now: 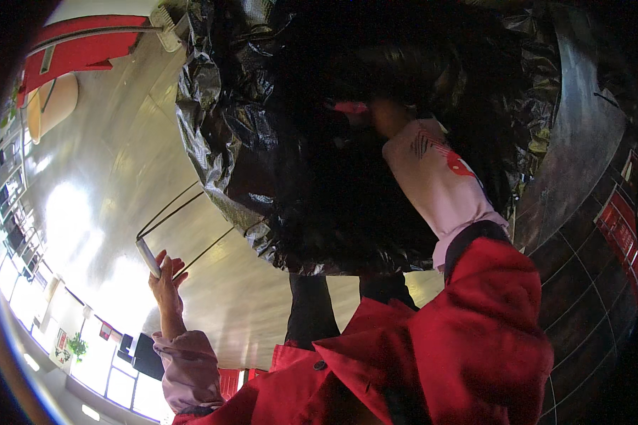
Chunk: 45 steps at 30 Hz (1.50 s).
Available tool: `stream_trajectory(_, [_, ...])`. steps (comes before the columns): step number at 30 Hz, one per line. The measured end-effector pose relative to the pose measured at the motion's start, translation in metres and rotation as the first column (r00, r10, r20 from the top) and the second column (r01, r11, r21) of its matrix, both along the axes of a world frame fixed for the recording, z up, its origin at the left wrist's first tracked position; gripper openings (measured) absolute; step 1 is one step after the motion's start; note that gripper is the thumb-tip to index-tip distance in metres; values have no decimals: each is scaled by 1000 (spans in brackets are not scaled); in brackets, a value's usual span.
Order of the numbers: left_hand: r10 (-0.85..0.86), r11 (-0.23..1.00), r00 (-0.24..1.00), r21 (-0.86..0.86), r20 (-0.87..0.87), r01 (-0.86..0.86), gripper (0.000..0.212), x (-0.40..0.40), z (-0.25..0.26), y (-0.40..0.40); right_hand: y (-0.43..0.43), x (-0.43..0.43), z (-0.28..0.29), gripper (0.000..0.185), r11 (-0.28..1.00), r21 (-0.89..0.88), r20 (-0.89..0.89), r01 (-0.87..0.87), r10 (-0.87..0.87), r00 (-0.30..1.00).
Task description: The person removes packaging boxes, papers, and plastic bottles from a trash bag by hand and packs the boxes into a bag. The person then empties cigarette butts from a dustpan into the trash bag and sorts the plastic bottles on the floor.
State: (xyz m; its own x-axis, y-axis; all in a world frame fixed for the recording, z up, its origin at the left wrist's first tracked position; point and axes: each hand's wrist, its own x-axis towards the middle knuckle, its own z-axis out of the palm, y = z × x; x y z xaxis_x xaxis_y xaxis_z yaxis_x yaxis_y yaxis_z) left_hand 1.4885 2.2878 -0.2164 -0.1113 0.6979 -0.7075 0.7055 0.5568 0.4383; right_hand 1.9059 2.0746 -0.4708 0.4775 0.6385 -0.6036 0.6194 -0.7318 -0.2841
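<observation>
A large black plastic bin liner (pixel 207 127) gapes in front of me, its crumpled rim folded outward. My right hand (pixel 391 118) reaches deep into its dark opening, below a pink sleeve cover. Right at the fingers is a small pink-red thing (pixel 351 108); the shadow hides what it is and whether I grip it. Out to the left, my left hand (pixel 168 276) holds the end of a pale handle (pixel 148 257), with some fingers spread. Thin dark rods (pixel 175 210) run from this handle towards the liner's rim, where their far ends are hidden.
Glossy floor (pixel 255 303) reflects bright window light. At the upper left are a pale brush-like head (pixel 166 32) on a long pole, a red panel (pixel 85 45) and a beige container (pixel 56 106). Dark tiles (pixel 579 276) and a red sign (pixel 622 234) are at right.
</observation>
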Motion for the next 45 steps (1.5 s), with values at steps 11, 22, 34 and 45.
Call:
stream_trajectory(11, [25, 999, 999, -29, 25, -24, 36, 3, -8, -3, -19, -76, 45, 41, 938, 19, -237, -346, 341, 910])
stream_trajectory(22, [38, 999, 999, 16, 36, -38, 37, -2, -2, -1, 91, -65, -30, 42, 974, 109, -53, -197, 204, 978])
stream_trajectory(34, [48, 999, 999, 13, 18, -48, 37, 0, 0, -5, 72, -39, -24, 44, 989, 27, -145, -143, 146, 979])
stream_trajectory(45, [11, 1000, 996, -27, 88, -8, 39, 2, 0, 0, 4, -11, 107, 45, 985, 165, -338, 45, 14, 941])
